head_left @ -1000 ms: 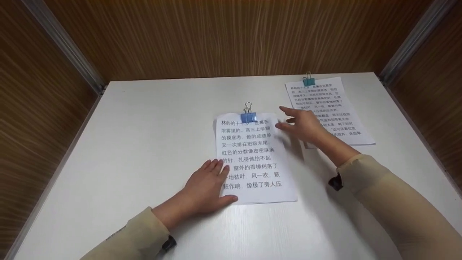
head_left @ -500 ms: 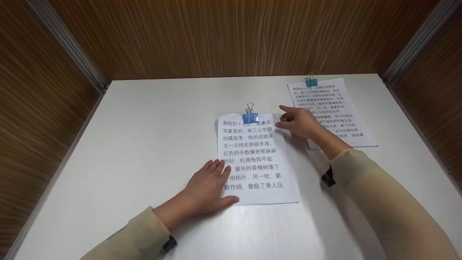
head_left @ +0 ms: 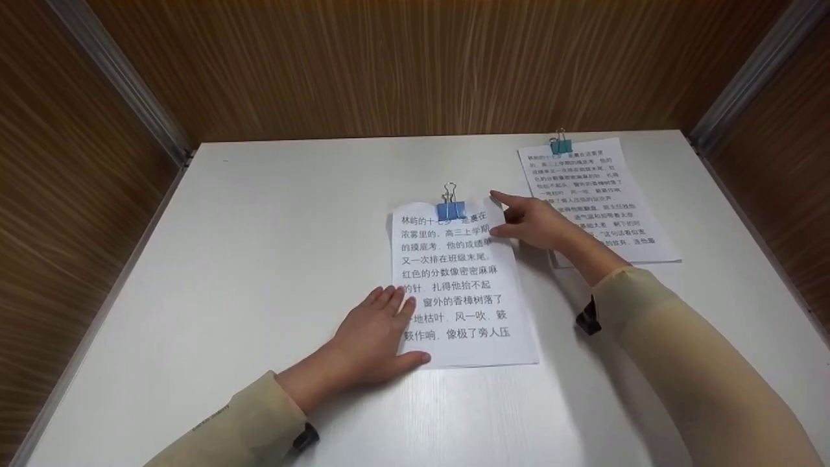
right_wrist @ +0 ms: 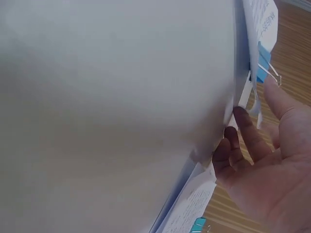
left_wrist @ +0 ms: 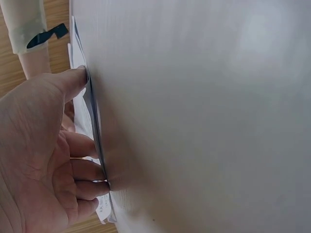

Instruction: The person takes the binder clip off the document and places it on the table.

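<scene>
A stack of printed sheets (head_left: 454, 279) lies on the table, with a blue binder clip (head_left: 451, 211) on its top edge. My left hand (head_left: 373, 337) rests on the stack's lower left edge, fingers extended and thumb spread toward the bottom. At the upper right corner, my right hand (head_left: 541, 220) has thumb and index finger apart, the thumb tip at the sheet's edge. The top sheet bends upward there. In the right wrist view, the curled sheet edge (right_wrist: 256, 104) stands between thumb and index finger without a visible pinch.
A second printed stack (head_left: 603, 201) with a teal binder clip (head_left: 561, 146) lies at the back right, partly behind the right hand. Wood-grain panels (head_left: 441, 71) enclose the white table (head_left: 259, 227) at the back and sides.
My right hand has moved slightly left, onto the stack's upper right corner, and the top sheet's corner now bends up. My left hand stays in place.
</scene>
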Available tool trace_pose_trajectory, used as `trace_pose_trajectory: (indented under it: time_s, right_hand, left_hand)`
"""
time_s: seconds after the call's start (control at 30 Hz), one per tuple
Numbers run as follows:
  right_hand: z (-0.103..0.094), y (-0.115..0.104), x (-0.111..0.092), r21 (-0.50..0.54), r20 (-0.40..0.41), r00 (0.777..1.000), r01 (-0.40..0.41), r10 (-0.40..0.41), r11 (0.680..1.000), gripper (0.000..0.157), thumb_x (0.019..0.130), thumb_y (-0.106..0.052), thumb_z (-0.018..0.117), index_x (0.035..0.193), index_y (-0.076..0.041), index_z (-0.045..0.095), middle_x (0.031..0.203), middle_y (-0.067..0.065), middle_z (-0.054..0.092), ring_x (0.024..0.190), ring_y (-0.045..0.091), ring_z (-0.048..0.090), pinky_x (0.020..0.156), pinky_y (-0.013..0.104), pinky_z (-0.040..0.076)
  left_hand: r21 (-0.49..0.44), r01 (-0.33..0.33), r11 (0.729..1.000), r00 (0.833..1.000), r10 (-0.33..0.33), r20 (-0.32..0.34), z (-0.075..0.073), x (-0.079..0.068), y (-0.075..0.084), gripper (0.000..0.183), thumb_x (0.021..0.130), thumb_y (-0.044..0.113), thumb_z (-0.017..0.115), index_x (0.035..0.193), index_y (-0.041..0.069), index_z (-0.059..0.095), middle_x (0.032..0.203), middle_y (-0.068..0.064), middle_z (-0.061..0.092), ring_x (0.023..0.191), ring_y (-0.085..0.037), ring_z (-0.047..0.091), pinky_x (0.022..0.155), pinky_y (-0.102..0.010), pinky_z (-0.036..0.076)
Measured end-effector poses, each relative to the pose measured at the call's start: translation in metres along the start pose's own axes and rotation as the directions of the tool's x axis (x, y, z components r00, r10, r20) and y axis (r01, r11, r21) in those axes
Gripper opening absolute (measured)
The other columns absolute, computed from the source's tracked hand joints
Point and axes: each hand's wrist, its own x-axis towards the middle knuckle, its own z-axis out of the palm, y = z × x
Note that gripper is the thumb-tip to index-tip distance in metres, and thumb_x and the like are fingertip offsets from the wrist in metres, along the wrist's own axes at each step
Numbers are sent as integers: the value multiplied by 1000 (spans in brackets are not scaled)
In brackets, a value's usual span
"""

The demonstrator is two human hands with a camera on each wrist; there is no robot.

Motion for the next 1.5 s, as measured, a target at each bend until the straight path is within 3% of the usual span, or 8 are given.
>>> trace_pose_trajectory:
  time_s: [0.1, 0.3, 0.4, 0.6, 0.9, 1.13, 1.33, 1.5]
  right_hand:
    - [0, -2, -2, 61, 27, 1000, -9, 7, 998, 77, 99, -27, 78, 165, -21, 40, 109, 18, 69, 89, 22, 56, 78, 32, 44]
    - [-2, -5, -5, 275, 82, 995, -85, 65, 958, 61, 104, -19, 69, 161, -26, 49, 153, 12, 57, 129, 25, 57, 111, 39, 38]
    - [0, -5, -2, 395, 109, 990, -121, 85, 910, 59, 106, -13, 62, 162, -25, 48, 152, 11, 56, 128, 26, 60, 107, 37, 44]
    - [7, -4, 5, 577, 140, 979, -202, 148, 791, 61, 108, -3, 52, 164, -23, 44, 148, 15, 59, 113, 24, 68, 83, 29, 56]
    - [11, 2, 13, 604, 153, 964, -267, 219, 751, 59, 105, -1, 51, 161, -21, 50, 148, 14, 62, 113, 23, 70, 88, 32, 59]
    - [13, 2, 15, 599, 126, 960, -276, 252, 752, 58, 104, -1, 56, 159, -19, 52, 145, 15, 64, 106, 20, 72, 81, 27, 59]
    - [17, -1, 13, 581, 45, 978, -193, 205, 790, 55, 103, 0, 57, 156, -14, 55, 144, 18, 65, 100, 17, 71, 74, 24, 57]
    - [18, -7, 9, 674, -17, 989, -96, 145, 732, 54, 102, 6, 53, 155, -7, 54, 151, 21, 58, 112, 19, 70, 84, 26, 61]
  left_hand:
    - [7, -5, 1000, 1000, 5, -4, 1, 1, 0, 95, 100, 71, 53, 159, -3, 43, 164, -27, 38, 156, -41, 33, 130, -50, 21]
    - [18, -7, 1000, 1000, 7, -3, 2, 1, 0, 95, 100, 70, 54, 159, -3, 43, 164, -27, 39, 155, -41, 34, 129, -50, 22]
    - [16, -1, 1000, 1000, 1, -2, 1, 1, -1, 95, 99, 70, 55, 159, -3, 44, 164, -27, 40, 155, -41, 35, 129, -50, 23]
    - [-2, 2, 1000, 1000, -2, -1, 1, 1, 0, 95, 100, 70, 55, 159, -3, 43, 164, -28, 39, 155, -41, 34, 129, -50, 22]
    - [9, 4, 1000, 1000, -4, 9, 0, 1, -1, 95, 99, 70, 54, 159, -3, 43, 164, -27, 39, 155, -41, 34, 129, -50, 22]
    - [15, 9, 1000, 1000, -9, 23, -1, 1, 0, 96, 99, 72, 52, 160, -2, 42, 165, -26, 38, 156, -40, 33, 130, -49, 20]
    - [9, 11, 1000, 1000, -11, 15, -1, 1, 0, 95, 99, 71, 54, 159, -2, 43, 164, -27, 39, 155, -40, 34, 130, -49, 21]
    - [-9, 14, 1000, 1000, -14, 18, -2, 1, -1, 96, 98, 71, 55, 160, -1, 43, 165, -26, 39, 156, -40, 33, 130, -49, 19]
